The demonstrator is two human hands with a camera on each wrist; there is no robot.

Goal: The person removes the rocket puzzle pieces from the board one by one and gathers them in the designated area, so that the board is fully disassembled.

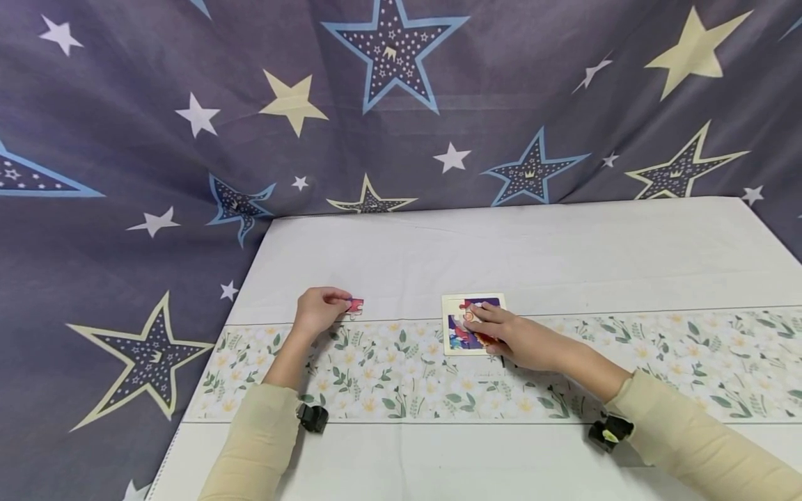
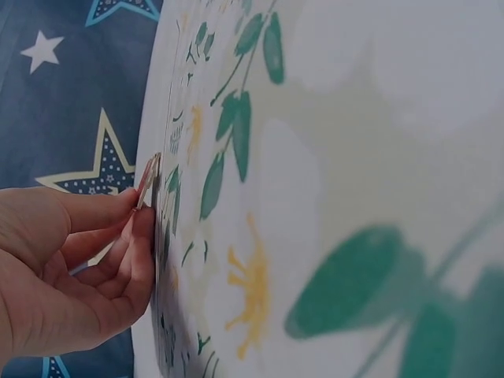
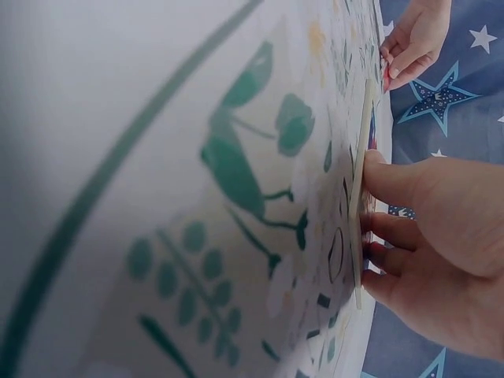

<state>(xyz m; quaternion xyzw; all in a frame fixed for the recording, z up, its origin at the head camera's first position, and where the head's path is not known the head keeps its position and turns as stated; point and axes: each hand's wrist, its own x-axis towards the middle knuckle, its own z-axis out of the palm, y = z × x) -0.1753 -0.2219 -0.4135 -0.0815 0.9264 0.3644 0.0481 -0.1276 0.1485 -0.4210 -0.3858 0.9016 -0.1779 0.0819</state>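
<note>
Between the thumb and fingers of my left hand (image 1: 320,309) is a small red and pink jigsaw puzzle piece (image 1: 356,306), pinched at its left side. The left wrist view has the piece (image 2: 147,181) tilted, close over the tablecloth. To the right lies a square puzzle board (image 1: 446,334) with a pale frame and purple, blue and red picture pieces. My right hand (image 1: 525,339) rests over its right part, fingertips on the picture, covering some of it. From the right wrist view, thumb and fingertips touch the face of the board (image 3: 359,205).
A white tablecloth (image 1: 532,257) with a band of green leaves and flowers covers the table. Behind it and along the left hangs a dark curtain (image 1: 250,153) printed with stars. Black wrist cameras sit at the left cuff (image 1: 266,410) and right cuff (image 1: 639,407).
</note>
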